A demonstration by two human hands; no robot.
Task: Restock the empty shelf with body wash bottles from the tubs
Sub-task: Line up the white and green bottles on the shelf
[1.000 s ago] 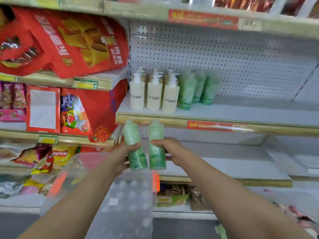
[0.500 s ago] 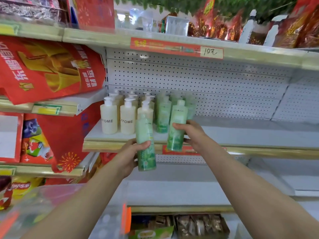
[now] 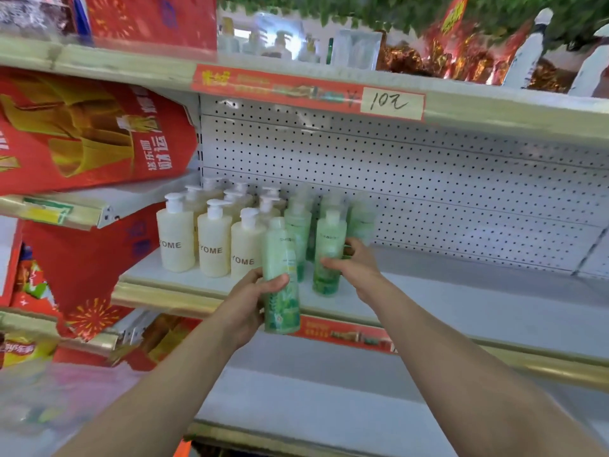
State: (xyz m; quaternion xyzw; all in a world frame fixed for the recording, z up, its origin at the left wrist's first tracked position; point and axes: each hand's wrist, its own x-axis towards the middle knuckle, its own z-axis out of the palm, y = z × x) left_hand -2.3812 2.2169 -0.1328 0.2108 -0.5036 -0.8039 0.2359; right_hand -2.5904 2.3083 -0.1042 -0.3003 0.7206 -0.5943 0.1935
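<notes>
My left hand [image 3: 245, 305] grips a green body wash bottle [image 3: 280, 268] upright, just in front of the white shelf's [image 3: 461, 301] gold front edge. My right hand [image 3: 354, 263] holds a second green bottle [image 3: 328, 255] over the shelf board, its base at or just above the surface. Behind it stand several green bottles [image 3: 298, 225] in rows. Several cream pump bottles [image 3: 214, 242] marked "YOME" fill the shelf's left end. The shelf to the right of the bottles is bare.
A clear plastic tub [image 3: 49, 407] sits low at the left, blurred. Red bags [image 3: 82, 133] hang over the neighbouring shelves on the left. A lower white shelf [image 3: 329, 390] runs below. The upper shelf [image 3: 494, 103] carries a red price strip reading "10".
Both hands have risen with their bottles from the tub to shelf height. The right bottle has moved onto the shelf beside the green row; the left one trails at the shelf edge.
</notes>
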